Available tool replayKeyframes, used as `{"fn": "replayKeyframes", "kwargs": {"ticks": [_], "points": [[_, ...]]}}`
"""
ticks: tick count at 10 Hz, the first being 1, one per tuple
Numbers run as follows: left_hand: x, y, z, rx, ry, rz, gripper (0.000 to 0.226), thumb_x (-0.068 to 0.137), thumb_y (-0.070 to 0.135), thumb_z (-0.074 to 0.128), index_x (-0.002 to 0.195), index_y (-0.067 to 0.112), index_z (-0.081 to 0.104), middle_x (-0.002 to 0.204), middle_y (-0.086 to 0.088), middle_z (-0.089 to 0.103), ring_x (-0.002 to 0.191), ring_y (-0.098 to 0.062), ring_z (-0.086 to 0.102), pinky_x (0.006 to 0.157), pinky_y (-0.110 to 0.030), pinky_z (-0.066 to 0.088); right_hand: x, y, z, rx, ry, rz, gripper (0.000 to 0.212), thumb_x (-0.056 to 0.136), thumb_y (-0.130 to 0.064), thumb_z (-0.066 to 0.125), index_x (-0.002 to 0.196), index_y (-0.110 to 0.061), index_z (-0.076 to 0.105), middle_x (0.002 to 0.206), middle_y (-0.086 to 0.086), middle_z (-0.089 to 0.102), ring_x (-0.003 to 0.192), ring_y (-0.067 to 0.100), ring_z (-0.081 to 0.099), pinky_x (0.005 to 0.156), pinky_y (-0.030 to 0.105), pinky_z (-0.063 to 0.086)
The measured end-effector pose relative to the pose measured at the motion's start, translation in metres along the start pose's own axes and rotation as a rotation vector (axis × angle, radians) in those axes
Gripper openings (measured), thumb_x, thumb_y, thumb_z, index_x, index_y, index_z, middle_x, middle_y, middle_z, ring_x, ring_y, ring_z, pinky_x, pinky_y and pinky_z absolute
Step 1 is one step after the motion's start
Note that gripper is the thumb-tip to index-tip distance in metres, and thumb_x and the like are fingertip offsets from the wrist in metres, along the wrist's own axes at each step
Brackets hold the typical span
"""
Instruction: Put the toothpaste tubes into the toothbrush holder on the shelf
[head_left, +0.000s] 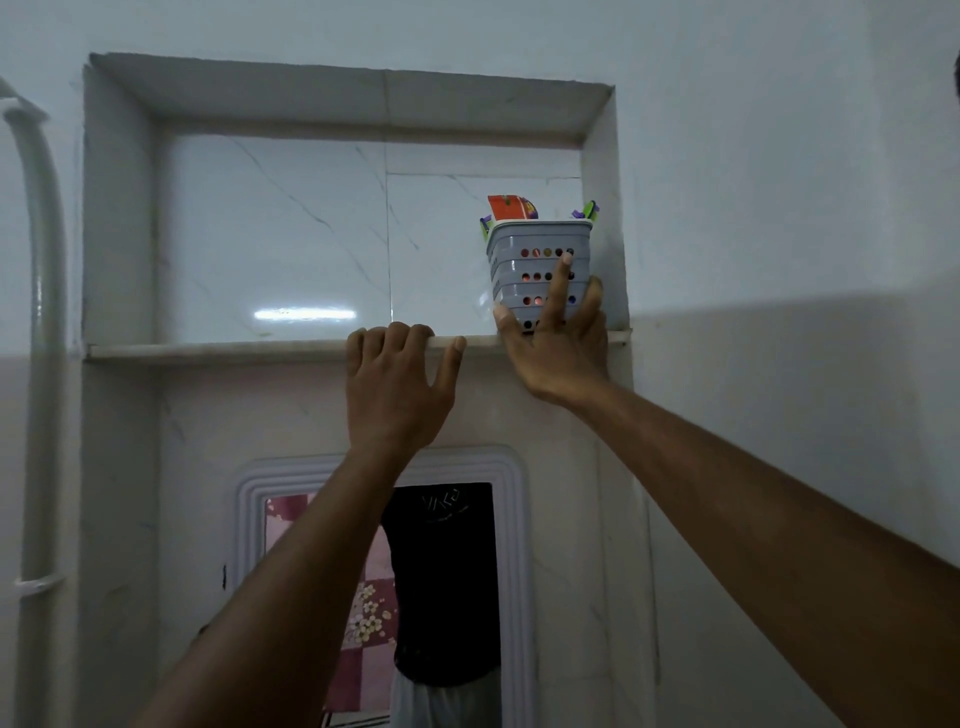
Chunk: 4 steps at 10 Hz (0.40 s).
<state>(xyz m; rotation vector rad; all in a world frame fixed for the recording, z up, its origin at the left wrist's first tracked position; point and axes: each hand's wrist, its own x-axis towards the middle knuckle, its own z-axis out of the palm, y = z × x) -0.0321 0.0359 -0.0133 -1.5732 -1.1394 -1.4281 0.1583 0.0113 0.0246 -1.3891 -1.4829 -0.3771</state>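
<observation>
Rt end of shelf (234, 349) carries toothbrush holder (506, 265).

— What's the wall (779, 156) like?
— Pale, plain, darker lower down. A marble-tiled recess (270, 234) is set into it, with a bright glare (305, 314) on the back tile.
— Anything else?
— A white pipe (45, 312) at left, a white-framed mirror (514, 571) below.

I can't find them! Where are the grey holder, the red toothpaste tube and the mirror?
grey holder (511, 265): head view, on its holed front wall.
red toothpaste tube (511, 208): head view, on the end sticking up above the rim.
mirror (249, 545): head view, on its white frame's left side.
</observation>
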Motion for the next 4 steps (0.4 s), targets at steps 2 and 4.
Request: {"fn": "replayKeyframes", "kwargs": {"ticks": [2,4], "points": [[0.002,-0.008,-0.006,-0.030,-0.073,0.053,0.053,0.109,0.061,0.035,0.126,0.022,0.066,0.124,0.000,0.068,0.122,-0.026,0.057,0.118,-0.043,0.031,-0.022,0.009,0.000,0.102,0.136,-0.097,0.103,0.109,-0.069,0.052,0.178,-0.028,-0.012,0.180,0.018,-0.030,0.171,0.044,-0.009,0.134,0.061,0.018],[-0.001,-0.021,-0.016,-0.155,-0.122,0.122,0.056,0.107,0.060,0.041,0.143,0.020,0.058,0.149,-0.001,0.060,0.146,-0.025,0.046,0.129,-0.046,0.022,-0.067,0.015,0.001,0.221,0.316,-0.215,0.082,0.108,-0.056,0.063,0.171,-0.017,0.030,0.180,0.014,0.015,0.166,0.033,0.020,0.128,0.047,0.037]]}}
